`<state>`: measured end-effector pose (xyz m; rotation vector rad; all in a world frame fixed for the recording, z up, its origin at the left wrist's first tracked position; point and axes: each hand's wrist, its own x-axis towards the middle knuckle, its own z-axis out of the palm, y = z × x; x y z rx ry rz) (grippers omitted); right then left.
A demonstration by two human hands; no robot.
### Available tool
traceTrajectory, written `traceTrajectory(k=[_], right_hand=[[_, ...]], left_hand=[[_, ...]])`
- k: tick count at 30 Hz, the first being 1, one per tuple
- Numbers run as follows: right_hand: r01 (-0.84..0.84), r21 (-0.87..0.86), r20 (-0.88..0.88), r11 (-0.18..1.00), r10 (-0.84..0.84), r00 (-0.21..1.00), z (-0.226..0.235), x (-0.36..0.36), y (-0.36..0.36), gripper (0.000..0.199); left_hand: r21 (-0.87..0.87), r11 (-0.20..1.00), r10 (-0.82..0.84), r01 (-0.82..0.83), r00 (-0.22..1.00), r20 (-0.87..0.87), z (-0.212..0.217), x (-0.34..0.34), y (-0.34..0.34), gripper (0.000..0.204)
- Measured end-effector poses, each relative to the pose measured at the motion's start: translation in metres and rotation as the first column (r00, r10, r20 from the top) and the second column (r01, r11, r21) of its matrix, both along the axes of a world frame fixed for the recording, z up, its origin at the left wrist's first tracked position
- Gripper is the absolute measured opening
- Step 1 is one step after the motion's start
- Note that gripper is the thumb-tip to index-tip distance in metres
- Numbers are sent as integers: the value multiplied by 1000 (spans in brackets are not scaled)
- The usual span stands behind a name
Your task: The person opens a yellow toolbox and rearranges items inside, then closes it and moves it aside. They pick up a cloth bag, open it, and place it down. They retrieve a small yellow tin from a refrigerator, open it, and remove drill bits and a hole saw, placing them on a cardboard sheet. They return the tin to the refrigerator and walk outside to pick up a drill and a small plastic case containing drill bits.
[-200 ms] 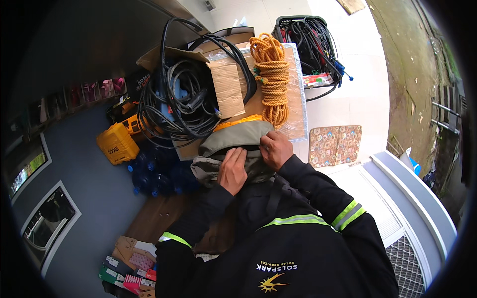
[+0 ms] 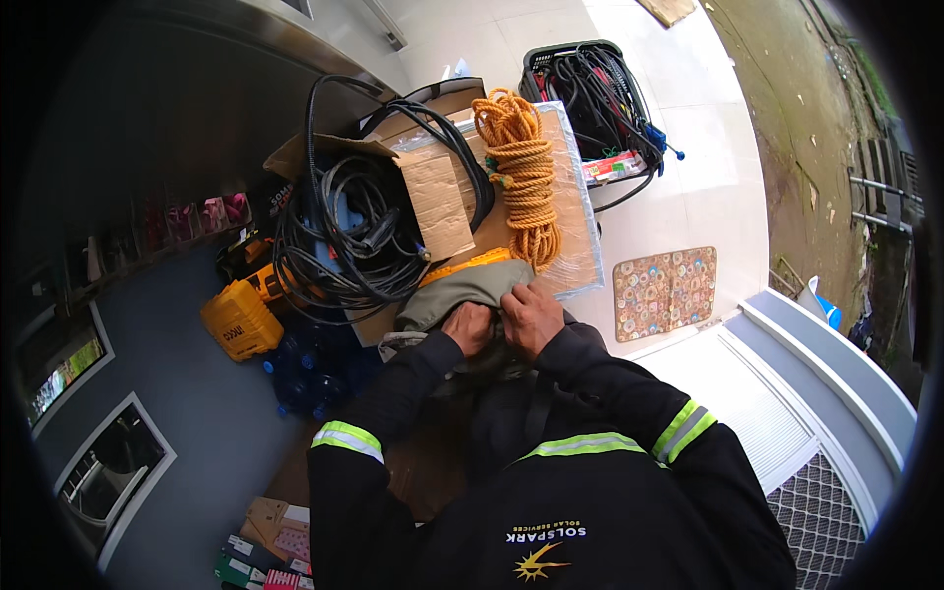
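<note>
An olive-grey fabric bag [image 2: 460, 293] lies in front of me, against the near side of a cardboard-covered stack, with a strip of orange along its far edge. My left hand [image 2: 469, 327] is curled closed at the bag's near fold, its fingertips tucked out of sight in the cloth. Right beside it, my right hand [image 2: 532, 318] pinches the cloth by the right end of the same fold. What lies inside the bag is hidden. Just beyond the right hand rests a bundle of orange rope [image 2: 526, 177], wound and tied.
Coiled black cables [image 2: 359, 231] fill an open cardboard box [image 2: 439, 205] left of the rope. Farther right stands a black crate [image 2: 536, 61] of cables. A yellow tool case [image 2: 241, 321] and blue water bottles [image 2: 293, 379] sit at left. A patterned mat [image 2: 665, 293] lies on the floor.
My left hand has gone from lying with extended fingers on the bag to curled at its fold, nearer the right hand. The bag's dark opening is now covered. The whole view has shifted slightly.
</note>
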<state>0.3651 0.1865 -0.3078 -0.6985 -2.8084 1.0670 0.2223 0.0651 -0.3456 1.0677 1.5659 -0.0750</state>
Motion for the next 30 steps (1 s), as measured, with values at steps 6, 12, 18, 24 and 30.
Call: traceTrajectory(k=[6,12,18,24,30], right_hand=[[-57,-36,-44,998,55,997,-3,1,0,22],[20,-21,-32,1000,-20,999,-11,-1,0,20],[72,-37,-40,997,-73,997,-12,-4,-2,16],[344,-252,-130,905,-384,914,-16,17,-4,16],[808,-463,630,364,-506,589,-73,110,-3,29]], left_hand=[[-329,873,-310,360,931,194,-33,-22,12,39],[-318,881,-335,349,937,101,-76,-20,25,41],[-286,893,-349,347,936,45,-102,-22,40,43],[-232,933,-285,276,959,-5,-137,-38,28,45],[-124,991,-43,39,999,-28,-186,-124,-18,47]])
